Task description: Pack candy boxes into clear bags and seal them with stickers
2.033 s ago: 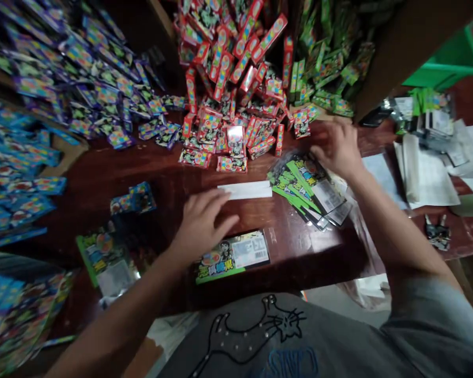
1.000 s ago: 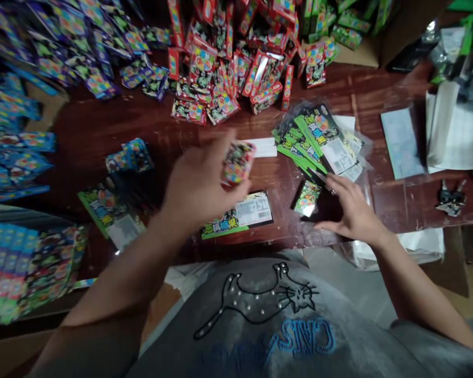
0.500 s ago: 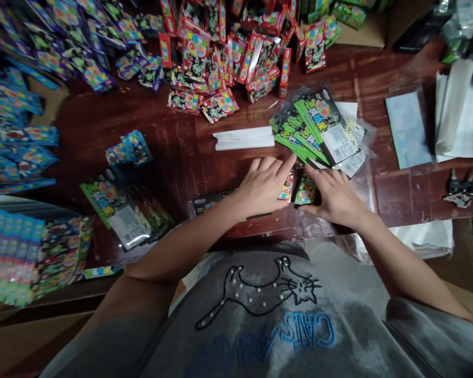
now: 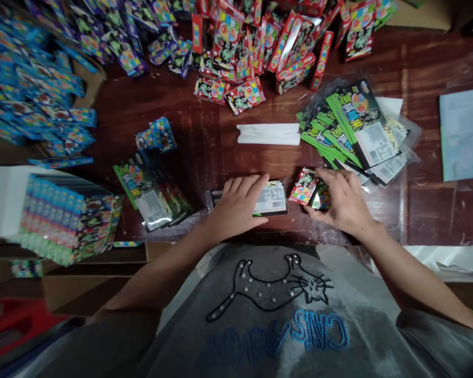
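Observation:
My left hand (image 4: 239, 207) lies flat, thumb apart, on a black printed plastic pouch (image 4: 279, 198) with a white barcode label. It covers the pouch's middle. To its right, my right hand (image 4: 342, 203) curls around a small green printed box (image 4: 321, 198), thumb below and fingers above. A small red printed box (image 4: 302, 186) sits tilted against the green one's left side. Above my right hand, a fanned pile of green-and-black pouches (image 4: 349, 126) lies on the table.
Heaps of red boxes (image 4: 246, 94), purple boxes (image 4: 130, 58) and blue boxes (image 4: 76, 136) spread along the back and left. A folded white paper strip (image 4: 268, 134) lies mid-table. More pouches (image 4: 152, 194) and a carton of stacked boxes (image 4: 51, 215) are at the left.
My left hand has left the red box and moved left onto the pouch, uncovering its label. My right hand stays around the green box. The view has shifted left.

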The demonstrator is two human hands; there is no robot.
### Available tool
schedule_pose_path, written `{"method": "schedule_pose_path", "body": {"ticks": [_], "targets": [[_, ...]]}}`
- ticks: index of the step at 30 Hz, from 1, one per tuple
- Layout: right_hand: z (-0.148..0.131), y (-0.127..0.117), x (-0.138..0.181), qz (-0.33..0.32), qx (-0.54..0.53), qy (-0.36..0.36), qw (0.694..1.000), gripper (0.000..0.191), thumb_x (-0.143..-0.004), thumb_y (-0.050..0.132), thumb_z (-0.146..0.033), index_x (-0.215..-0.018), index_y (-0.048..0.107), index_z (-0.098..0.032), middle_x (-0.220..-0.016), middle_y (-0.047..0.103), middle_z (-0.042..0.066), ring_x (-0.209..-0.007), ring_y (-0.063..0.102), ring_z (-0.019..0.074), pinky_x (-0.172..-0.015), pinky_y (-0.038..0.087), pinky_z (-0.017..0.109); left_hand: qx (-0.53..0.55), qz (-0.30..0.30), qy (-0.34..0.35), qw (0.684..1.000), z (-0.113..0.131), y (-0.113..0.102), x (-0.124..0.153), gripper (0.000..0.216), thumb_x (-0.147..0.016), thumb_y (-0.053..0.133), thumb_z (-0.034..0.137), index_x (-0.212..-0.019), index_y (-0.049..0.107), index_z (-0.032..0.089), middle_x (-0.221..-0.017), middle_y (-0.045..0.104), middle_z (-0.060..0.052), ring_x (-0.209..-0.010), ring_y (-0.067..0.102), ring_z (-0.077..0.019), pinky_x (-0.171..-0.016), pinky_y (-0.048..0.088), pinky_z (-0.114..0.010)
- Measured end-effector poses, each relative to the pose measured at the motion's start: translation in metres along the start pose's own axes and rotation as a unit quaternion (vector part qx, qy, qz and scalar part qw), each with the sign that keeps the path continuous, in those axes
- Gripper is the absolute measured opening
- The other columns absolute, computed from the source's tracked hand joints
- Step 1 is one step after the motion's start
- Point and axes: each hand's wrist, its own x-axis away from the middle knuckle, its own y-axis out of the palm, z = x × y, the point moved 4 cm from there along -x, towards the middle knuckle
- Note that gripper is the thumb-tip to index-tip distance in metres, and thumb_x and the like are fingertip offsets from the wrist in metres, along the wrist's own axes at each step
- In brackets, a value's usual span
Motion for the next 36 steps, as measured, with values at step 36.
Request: {"method": "schedule_pose_path", "body": {"ticks": [36], "targets": [[0.002,-0.030,-0.037,-0.045,-0.096,-0.100,0.989,0.069,-0.092,0.078,-0.058,-0.152,0.056,-0.031,-0.145,0.070,0.013,-0.138,0.062,0.0390,-0.133,0.023,0.074,0.058,0.109,0.012,0.992,0.000,0.004,0.007,0.101,-0.080,0.090,0.039,-0.165,0.037,0.026,-0.152,0.055,-0.013,-0.133,0.052,-0.0371,-0.112,0.045,-0.052]]}}
